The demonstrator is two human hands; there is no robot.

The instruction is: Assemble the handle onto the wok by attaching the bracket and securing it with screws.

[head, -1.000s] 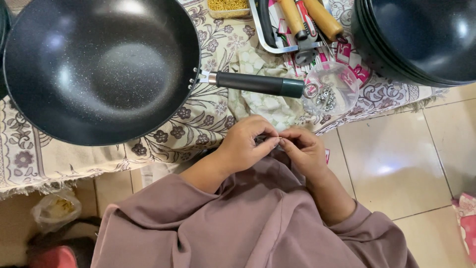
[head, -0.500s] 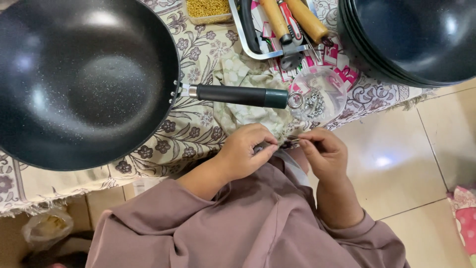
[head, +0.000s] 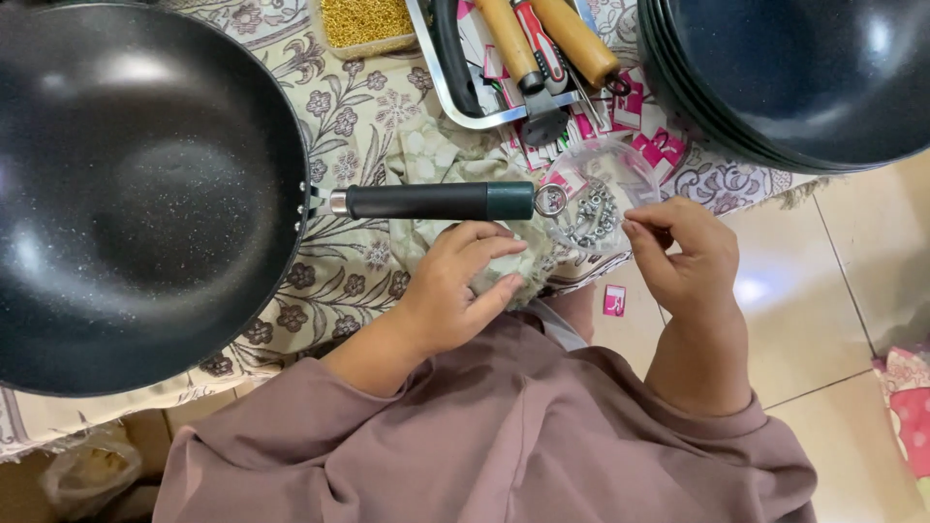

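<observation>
At far left, a big dark wok lies on a floral cloth, its black handle pointing right w/ a metal ring at the end. Just below the handle, the left hand rests on a pale green rag at the table edge, fingers curled in a narrow, loose grip on a fold of it. Up top, a tub of gold bits, then a steel tray of wooden-handled tools. Center-right, a clear bag of small silver nuts, approx. touching the handle's ring. The right hand is at the bag's right edge, thumb and forefinger pinched together; probably on the plastic or a small part, can't tell which. Pink packets lie under the bag. Far right, stacked dark woks over tiled floor.
</observation>
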